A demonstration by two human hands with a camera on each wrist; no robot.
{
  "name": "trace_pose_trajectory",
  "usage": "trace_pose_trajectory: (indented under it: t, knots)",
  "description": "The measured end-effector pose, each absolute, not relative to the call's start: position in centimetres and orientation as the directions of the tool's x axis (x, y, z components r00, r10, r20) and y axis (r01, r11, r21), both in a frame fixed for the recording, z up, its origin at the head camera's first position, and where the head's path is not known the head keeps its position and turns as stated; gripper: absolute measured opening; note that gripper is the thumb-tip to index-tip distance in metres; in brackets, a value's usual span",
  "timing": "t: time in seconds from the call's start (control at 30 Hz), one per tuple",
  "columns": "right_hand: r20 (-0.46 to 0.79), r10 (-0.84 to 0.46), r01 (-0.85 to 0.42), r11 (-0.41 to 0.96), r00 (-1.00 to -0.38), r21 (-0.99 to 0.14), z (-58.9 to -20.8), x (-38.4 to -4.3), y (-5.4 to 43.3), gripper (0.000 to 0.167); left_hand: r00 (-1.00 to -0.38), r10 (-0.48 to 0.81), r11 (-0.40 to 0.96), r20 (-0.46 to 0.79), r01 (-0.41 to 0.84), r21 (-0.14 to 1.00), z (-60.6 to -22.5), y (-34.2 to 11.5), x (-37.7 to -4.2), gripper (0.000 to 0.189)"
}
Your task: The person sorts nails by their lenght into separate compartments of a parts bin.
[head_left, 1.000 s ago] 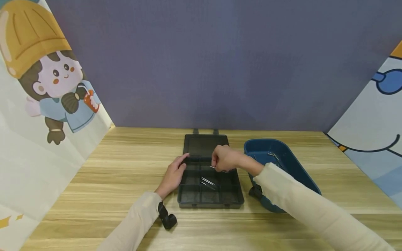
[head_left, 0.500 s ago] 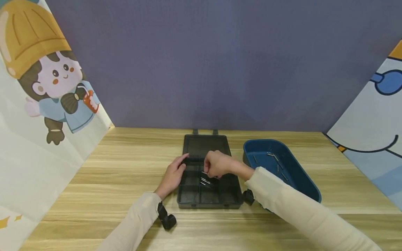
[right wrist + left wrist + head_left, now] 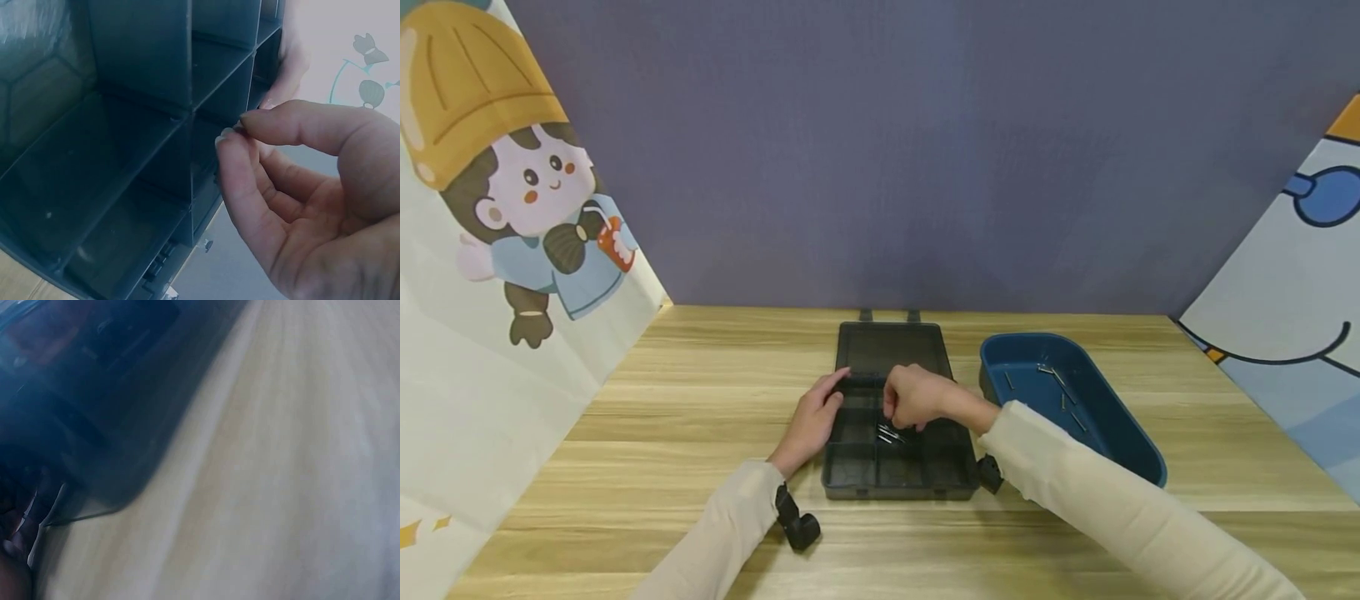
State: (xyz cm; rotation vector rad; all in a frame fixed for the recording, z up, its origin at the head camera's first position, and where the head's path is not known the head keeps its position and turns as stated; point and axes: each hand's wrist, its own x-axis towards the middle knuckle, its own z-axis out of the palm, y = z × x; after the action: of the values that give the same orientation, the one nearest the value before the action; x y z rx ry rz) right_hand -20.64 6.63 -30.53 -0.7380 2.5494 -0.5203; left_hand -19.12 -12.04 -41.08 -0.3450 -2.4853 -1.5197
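In the head view, a dark see-through compartment box (image 3: 852, 463) lies with its lid (image 3: 891, 346) folded back. My left hand (image 3: 811, 423) rests on its left rim, fingers extended. Above the middle compartments is my right hand (image 3: 917, 398), with fingers curled. Several slim silver nail-like pieces (image 3: 891, 435) lie in the compartment just below it. In the right wrist view, the thumb and index fingertips (image 3: 253, 125) come together and no metal piece shows between them. The left wrist view is blurred, showing a corner of the box (image 3: 134, 469).
A deep blue tray (image 3: 1108, 392) stands to the right on the wooden table (image 3: 715, 375), partly behind the right sleeve. Several loose metal pieces (image 3: 1060, 383) lie scattered in it. A grey-blue panel (image 3: 880, 167) rises behind the table.
The right hand has moved left and slightly down over the box. The metal piece that showed at its fingers earlier is no longer visible there. The left hand has stayed put.
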Motion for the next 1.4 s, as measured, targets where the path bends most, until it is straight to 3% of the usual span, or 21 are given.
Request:
trace_pose_trajectory:
  t: [0.43, 0.87, 1.4]
  knots:
    - [-0.287, -0.567, -0.41, 0.79, -0.772, -0.456, -29.6, -20.9, 8.3, 0.011, -0.953, 0.099, 0.449, 0.287, 0.3, 0.842, -41.0, -12.0, -19.0, 0.04]
    - [-0.309, -0.521, -0.345, 0.809, -0.795, -0.476, -28.4, -21.6, 14.3, 0.017, -0.95, 0.095, 0.449, 0.297, 0.307, 0.839, -41.2, -12.1, -19.2, 0.04]
    - [-0.322, -0.431, -0.267, 0.854, -0.843, -0.447, -28.0, -22.1, 19.6, 0.012, -0.954, 0.097, 0.456, 0.282, 0.295, 0.84, -41.1, -12.1, -19.1, 0.04]
